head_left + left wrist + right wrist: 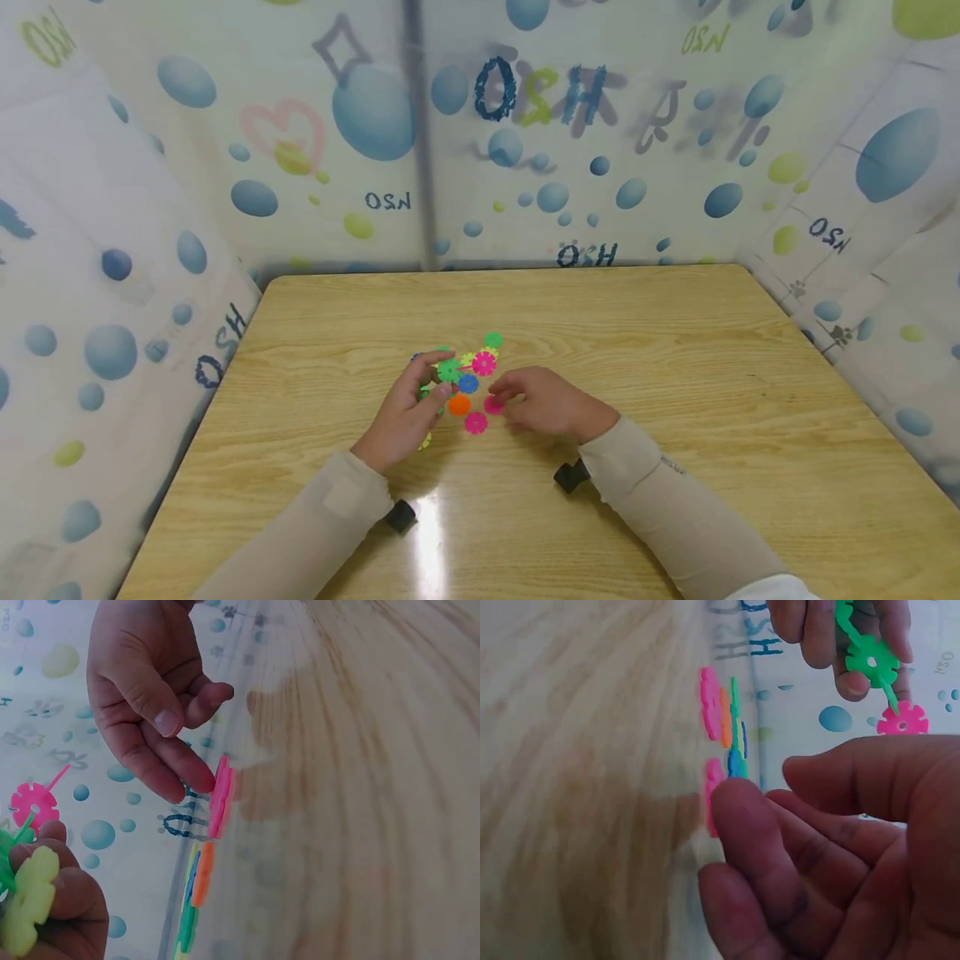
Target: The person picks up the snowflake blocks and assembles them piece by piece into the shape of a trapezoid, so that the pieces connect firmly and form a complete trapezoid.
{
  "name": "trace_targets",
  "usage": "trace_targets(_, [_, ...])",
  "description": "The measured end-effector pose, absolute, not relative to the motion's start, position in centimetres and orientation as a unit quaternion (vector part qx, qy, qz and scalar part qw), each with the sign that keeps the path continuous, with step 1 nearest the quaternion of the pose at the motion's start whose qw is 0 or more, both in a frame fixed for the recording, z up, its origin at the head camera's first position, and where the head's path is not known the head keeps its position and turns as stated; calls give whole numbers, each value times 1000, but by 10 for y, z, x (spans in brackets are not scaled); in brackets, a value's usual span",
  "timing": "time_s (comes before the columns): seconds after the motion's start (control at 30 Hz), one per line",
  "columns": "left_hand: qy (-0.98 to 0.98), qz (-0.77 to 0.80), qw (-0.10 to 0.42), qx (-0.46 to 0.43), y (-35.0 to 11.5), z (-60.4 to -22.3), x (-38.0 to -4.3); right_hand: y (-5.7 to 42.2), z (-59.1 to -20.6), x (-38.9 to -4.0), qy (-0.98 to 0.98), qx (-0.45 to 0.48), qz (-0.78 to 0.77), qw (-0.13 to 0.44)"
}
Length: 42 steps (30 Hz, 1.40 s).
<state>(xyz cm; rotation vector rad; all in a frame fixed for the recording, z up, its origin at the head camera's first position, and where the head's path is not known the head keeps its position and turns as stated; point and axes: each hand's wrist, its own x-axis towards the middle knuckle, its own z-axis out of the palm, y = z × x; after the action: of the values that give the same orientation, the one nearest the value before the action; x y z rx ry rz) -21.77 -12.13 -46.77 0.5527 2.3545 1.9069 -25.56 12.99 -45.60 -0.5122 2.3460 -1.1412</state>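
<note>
A chain of notched plastic discs (877, 673) is in my left hand (401, 421), a green disc (449, 372) joined to a pink disc (484, 364), raised over the counter (675, 358) a little left of midway between its side edges. My left grip pinches the green disc; a yellow disc (33, 900) also shows at that hand, though I can't tell whether it belongs to the chain. My right hand (543, 402) has thumb and fingers apart with nothing between them, fingertips right at a loose pink disc (221, 799) lying flat.

I judge this to be the pick-up step, fetching another piece to link on. The next move calls for a fingertip under that thin rim, then a pinch and a notch lined up with the chain.

Closer to the near edge lies a second pink disc (476, 423); an orange disc (459, 405) and a blue disc (468, 384) sit between my hands, and a small green piece (492, 340) lies toward the far edge. My left fingers hide other pieces, so I can't count them. The near edge is cut off, and the wrist views show the flat discs almost edge-on.
</note>
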Motion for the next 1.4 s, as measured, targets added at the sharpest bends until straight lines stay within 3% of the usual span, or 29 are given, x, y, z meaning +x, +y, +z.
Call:
trace_targets(0.57, [765,621,44,169,-122,-465,-216,132,-452,-250,909,-234,-272,212])
trace_targets(0.8, [760,626,41,167,-122,-466,-216,134,-452,-251,909,-215,-289,209])
trace_targets(1.13, [753,636,28,165,-121,-467,-218,135,-455,-261,828,-158,-529,100])
trace_targets(1.4, [751,639,30,164,-121,-467,-218,135,-454,-260,761,-199,-617,18])
